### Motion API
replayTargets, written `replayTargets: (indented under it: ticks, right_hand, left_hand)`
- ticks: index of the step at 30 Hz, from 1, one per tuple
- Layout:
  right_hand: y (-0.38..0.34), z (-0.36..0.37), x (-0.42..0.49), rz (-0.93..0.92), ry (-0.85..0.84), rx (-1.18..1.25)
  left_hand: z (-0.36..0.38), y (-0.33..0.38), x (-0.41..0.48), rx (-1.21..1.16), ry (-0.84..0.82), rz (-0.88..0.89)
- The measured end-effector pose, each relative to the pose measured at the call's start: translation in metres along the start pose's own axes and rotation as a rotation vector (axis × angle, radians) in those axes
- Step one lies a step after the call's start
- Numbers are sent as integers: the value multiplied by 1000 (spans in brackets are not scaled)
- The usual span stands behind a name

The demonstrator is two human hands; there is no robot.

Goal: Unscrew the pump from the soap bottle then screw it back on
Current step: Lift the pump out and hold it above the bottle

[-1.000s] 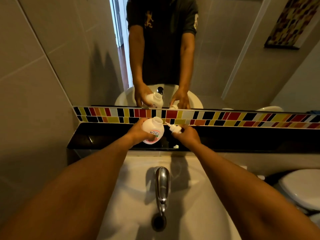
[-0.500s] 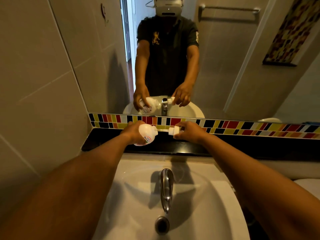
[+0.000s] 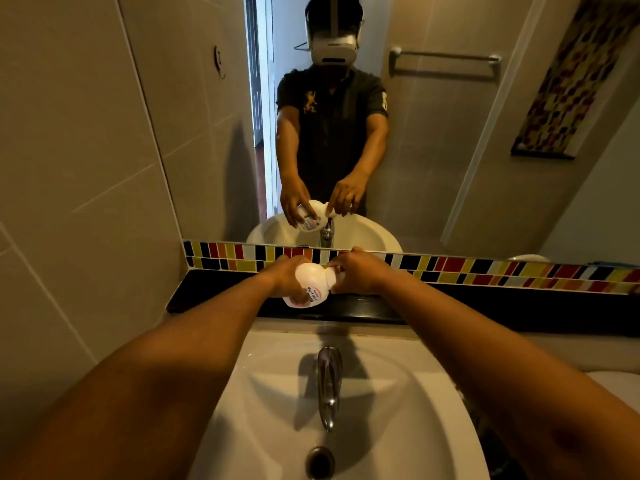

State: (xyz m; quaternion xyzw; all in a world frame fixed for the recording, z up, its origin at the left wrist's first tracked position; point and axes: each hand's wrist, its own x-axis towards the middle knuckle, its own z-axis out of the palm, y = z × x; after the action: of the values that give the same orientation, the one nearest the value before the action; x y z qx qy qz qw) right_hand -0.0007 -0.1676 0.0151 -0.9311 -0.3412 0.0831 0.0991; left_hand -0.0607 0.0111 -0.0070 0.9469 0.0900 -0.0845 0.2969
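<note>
A white soap bottle [image 3: 309,283] with a red and green label is held tilted, neck pointing right, above the black ledge [image 3: 214,289]. My left hand [image 3: 284,277] grips its body from the left. My right hand [image 3: 360,273] is closed around the white pump [image 3: 333,279], which sits against the bottle's neck. Most of the pump is hidden by my fingers. Whether the pump's thread is engaged cannot be seen.
A white basin [image 3: 398,393] with a chrome tap [image 3: 329,382] and a drain [image 3: 320,462] lies below my arms. Behind the ledge run a strip of coloured tiles [image 3: 485,271] and a mirror [image 3: 433,150] reflecting a person with a headset. Grey tiled wall [image 3: 76,168] stands left.
The pump and bottle were apart, with a gap between my hands. They have now come together, the pump meeting the bottle's neck. The camera has tilted upward.
</note>
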Motion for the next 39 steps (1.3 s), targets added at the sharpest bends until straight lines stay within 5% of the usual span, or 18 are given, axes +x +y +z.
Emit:
replayTargets:
  ticks: [8, 16, 23, 39]
  right_hand:
    - [7, -3, -5, 25, 31, 98]
    - [8, 0, -7, 200, 314, 738]
    - [21, 9, -9, 328, 208, 1312]
    - [21, -13, -5, 154, 75, 1228]
  left_hand:
    - [4, -1, -3, -111, -33, -4]
    - [5, 4, -5, -292, -104, -22]
    - [2, 4, 0, -325, -134, -24]
    - [-21, 3, -7, -410, -325, -91]
